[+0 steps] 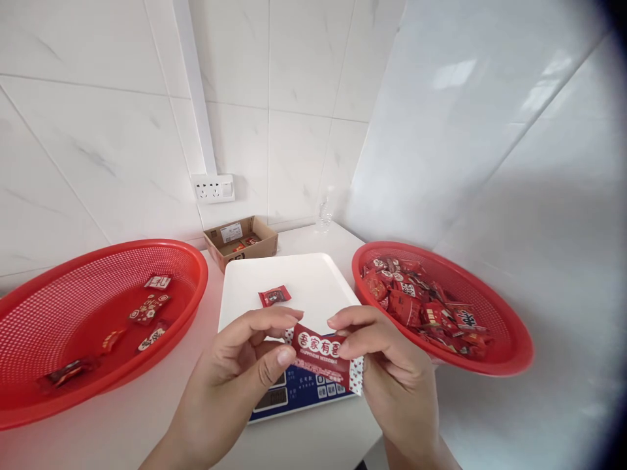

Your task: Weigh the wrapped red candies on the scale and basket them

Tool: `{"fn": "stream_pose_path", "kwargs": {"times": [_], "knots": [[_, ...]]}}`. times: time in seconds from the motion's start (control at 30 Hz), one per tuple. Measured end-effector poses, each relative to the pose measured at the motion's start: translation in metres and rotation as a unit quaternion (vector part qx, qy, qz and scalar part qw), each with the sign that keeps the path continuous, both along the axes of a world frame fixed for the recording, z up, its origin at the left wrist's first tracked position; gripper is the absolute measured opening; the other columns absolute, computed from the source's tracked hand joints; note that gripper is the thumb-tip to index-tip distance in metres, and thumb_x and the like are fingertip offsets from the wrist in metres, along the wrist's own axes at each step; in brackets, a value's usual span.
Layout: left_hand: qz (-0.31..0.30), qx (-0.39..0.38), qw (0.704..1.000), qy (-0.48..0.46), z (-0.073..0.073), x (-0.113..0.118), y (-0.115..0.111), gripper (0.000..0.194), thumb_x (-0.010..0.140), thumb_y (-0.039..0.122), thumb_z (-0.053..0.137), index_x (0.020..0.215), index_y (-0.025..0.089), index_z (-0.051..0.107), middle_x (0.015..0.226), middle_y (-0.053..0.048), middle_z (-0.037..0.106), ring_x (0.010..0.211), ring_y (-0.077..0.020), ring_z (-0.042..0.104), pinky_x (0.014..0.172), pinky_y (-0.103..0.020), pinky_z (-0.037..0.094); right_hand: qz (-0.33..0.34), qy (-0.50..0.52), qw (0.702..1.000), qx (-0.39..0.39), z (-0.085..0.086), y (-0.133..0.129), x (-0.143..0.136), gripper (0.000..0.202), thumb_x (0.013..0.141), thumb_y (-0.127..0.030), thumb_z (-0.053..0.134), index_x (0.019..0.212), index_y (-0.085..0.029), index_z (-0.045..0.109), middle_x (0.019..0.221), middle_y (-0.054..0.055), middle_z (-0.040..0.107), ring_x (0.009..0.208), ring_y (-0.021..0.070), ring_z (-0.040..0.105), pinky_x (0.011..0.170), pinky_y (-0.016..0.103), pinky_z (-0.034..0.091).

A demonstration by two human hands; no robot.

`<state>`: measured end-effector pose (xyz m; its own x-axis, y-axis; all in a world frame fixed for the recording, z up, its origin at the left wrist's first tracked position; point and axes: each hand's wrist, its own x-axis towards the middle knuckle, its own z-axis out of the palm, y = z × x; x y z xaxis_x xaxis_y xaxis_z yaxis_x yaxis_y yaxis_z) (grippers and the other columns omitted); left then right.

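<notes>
Between both hands I hold a red wrapped candy point(318, 349) with white lettering, over the front of a digital scale point(313, 277). My left hand point(235, 372) pinches its left end between thumb and fingers. On the other end, my right hand point(392, 365) closes around the wrapper near its white, heart-dotted edge. A smaller red candy packet point(274, 296) lies on the white weighing plate, just beyond my left fingers. The scale's blue control panel point(306, 401) is partly hidden by the hands and the candy.
At left stands a red mesh basket point(191, 261) with several packets inside. Another red basket point(519, 352) at right holds a pile of red packets point(416, 300). Behind the scale is a cardboard box point(259, 245) with a few packets, below a wall socket point(214, 188).
</notes>
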<state>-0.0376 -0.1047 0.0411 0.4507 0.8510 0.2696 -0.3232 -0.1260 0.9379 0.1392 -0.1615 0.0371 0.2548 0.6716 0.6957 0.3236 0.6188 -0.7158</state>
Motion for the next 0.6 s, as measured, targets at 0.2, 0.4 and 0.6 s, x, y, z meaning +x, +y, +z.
{"fn": "stream_pose_path", "kwargs": {"times": [0.2, 0.4, 0.6], "knots": [[-0.042, -0.032, 0.998, 0.018, 0.003, 0.004, 0.003, 0.011, 0.083, 0.031, 0.078, 0.094, 0.033, 0.078, 0.082, 0.002, 0.074, 0.073, -0.0106, 0.066, 0.067, -0.017, 0.055, 0.012, 0.018, 1.000, 0.001, -0.002, 0.003, -0.001, 0.037, 0.089, 0.001, 0.052, 0.080, -0.029, 0.072, 0.096, -0.002, 0.074, 0.082, 0.0117, 0.070, 0.070, 0.022, 0.056], [0.064, 0.072, 0.982, 0.163, -0.011, 0.005, 0.029, 0.017, 0.087, 0.034, 0.067, 0.100, 0.028, 0.074, 0.098, -0.003, 0.076, 0.088, -0.0177, 0.070, 0.077, -0.026, 0.057, -0.009, -0.051, 0.991, -0.125, -0.017, 0.015, 0.017, 0.022, 0.098, -0.023, 0.053, 0.115, -0.028, 0.065, 0.111, 0.005, 0.073, 0.091, 0.0173, 0.070, 0.076, 0.031, 0.059], [0.150, 0.206, 0.848, 0.465, -0.044, 0.006, 0.072, 0.040, 0.093, 0.045, 0.041, 0.113, 0.022, 0.067, 0.115, -0.012, 0.073, 0.093, -0.0302, 0.072, 0.077, -0.044, 0.059, -0.199, -0.246, 0.879, -0.357, -0.021, 0.020, 0.110, 0.041, 0.098, -0.028, 0.048, 0.138, -0.021, 0.051, 0.141, 0.011, 0.059, 0.124, 0.0224, 0.059, 0.102, 0.040, 0.050]]}}
